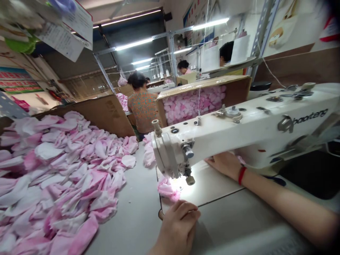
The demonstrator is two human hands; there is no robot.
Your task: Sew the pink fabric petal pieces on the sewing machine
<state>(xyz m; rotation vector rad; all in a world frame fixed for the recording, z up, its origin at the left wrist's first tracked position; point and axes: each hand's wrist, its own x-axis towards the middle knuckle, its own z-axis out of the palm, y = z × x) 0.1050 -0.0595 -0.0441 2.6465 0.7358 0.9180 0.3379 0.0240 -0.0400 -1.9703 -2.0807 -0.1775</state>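
Note:
A white sewing machine (pixel 228 129) stands before me, its lamp shining on the needle area. A small pink-and-white fabric piece (pixel 168 188) lies beside the presser foot and partly under the machine head. Just in front of it is my left hand (pixel 178 226), closed, with its fingers curled and pressed together. The fabric reaches its knuckles, but whatever the fingertips hold is hidden. Beneath the machine's arm, my right hand (pixel 225 163) lies low over the bed, fingers stretched leftward and partly covered by the machine. A red band (pixel 241 175) circles that wrist.
A large heap of pink-and-white fabric pieces (pixel 66 170) covers the left of the table (pixel 132 212). Behind the machine head lies more pink fabric (pixel 149 154). A cardboard box (pixel 204 86) filled with pink pieces stands beyond. Farther back sits a person (pixel 143 104).

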